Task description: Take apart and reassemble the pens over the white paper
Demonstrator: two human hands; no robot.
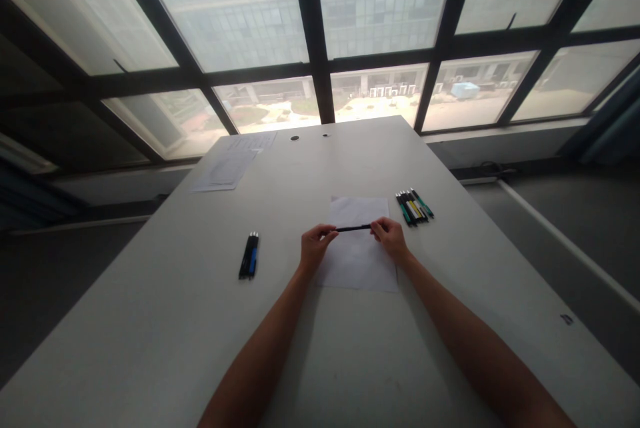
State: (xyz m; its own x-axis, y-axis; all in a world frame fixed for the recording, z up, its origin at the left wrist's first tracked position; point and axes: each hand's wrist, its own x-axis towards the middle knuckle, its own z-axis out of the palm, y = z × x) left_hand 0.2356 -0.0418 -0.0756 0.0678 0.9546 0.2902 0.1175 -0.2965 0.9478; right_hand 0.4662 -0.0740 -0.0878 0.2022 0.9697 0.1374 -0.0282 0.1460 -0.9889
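Note:
A dark pen is held level above a white sheet of paper. My left hand pinches its left end, and my right hand pinches the right end. Left of the sheet lies a small group of dark pens, one with a blue part. To the right of my right hand, several pens lie side by side, with green, yellow, white and black parts.
The white table reaches to large dark-framed windows. Printed papers lie at its far left. Two round holes sit near the far edge, and a small dark mark is near the right edge.

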